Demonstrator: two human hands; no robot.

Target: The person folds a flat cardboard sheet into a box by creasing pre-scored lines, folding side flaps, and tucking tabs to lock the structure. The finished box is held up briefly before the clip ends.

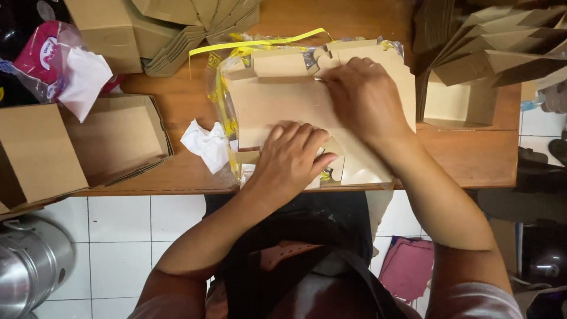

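A flat brown cardboard box blank (277,100) lies on top of a stack of such blanks in clear plastic wrap with yellow tape (220,100), on a wooden table (472,156). My left hand (290,156) presses down on the near edge of the top blank, fingers curled over a flap. At the blank's far right part, my right hand (365,97) lies palm down, its fingertips at a fold line near the notched tabs. Both hands grip the same blank.
An assembled open cardboard box (118,139) sits at the left, with another box (35,153) beside it. Stacks of folded boxes (177,29) stand at the back left and back right (496,41). A crumpled white tissue (207,145) lies beside the wrap. A steel pot (29,266) stands on the tiled floor.
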